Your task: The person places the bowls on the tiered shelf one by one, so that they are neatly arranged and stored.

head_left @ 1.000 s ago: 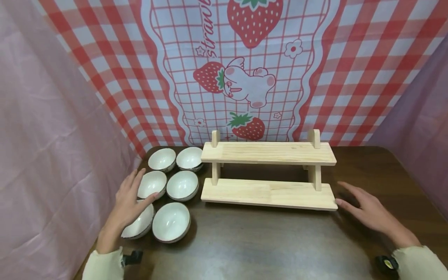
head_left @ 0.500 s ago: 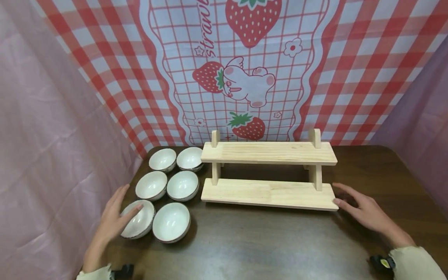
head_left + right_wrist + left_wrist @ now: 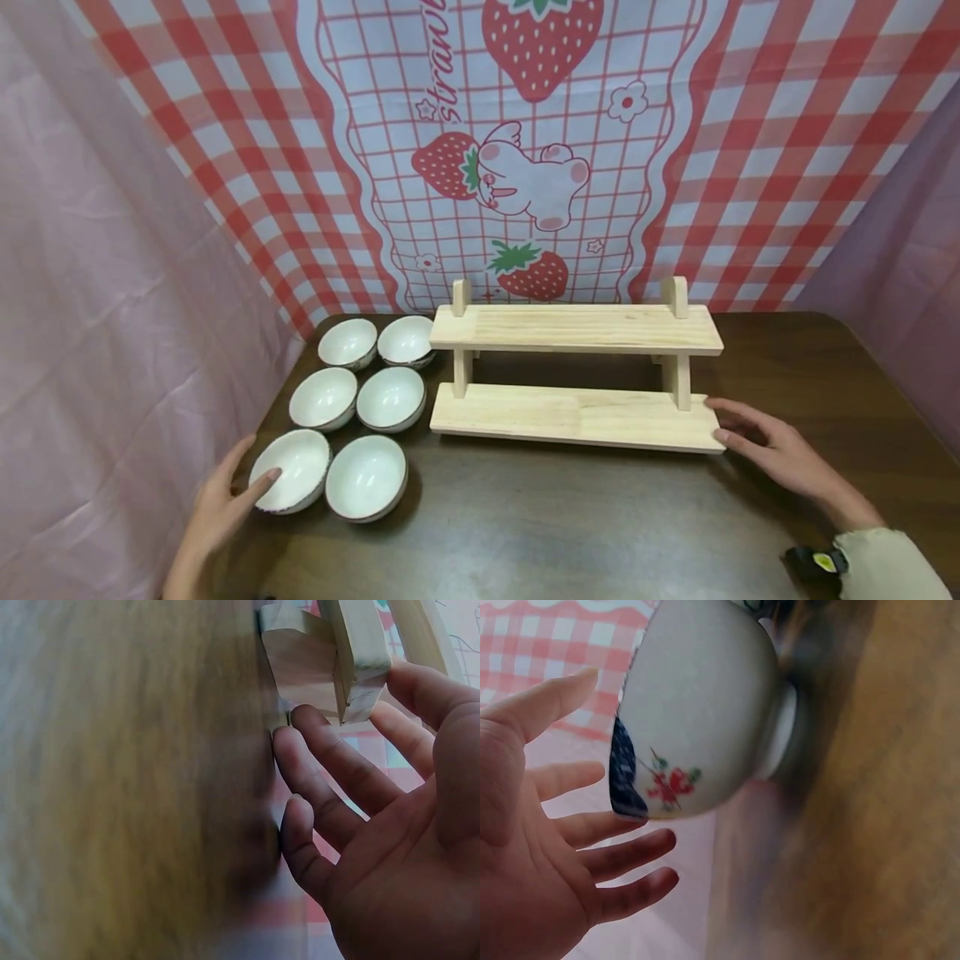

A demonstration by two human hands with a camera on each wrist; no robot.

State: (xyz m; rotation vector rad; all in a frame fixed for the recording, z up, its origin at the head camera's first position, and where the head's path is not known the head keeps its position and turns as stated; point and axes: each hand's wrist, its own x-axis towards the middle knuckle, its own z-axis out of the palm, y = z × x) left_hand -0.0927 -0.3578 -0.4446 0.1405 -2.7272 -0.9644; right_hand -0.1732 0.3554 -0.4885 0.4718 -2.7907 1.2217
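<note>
At eight o'clock our left hand (image 3: 213, 508), spread apart, flanks a bowl (image 3: 300, 467); at four our right hand (image 3: 787, 457), likewise spread, touches the wooden stand (image 3: 573, 412).

glossy ceramic bowls (image 3: 367, 477), smooth matt wooden shelf (image 3: 577, 415), satiny wood-grain table (image 3: 562, 525), creased cloth curtain (image 3: 97, 333)

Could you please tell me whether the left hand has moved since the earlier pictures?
Yes; judged against the wooden rack, the left hand has moved leftward and lower in the head view.
</note>
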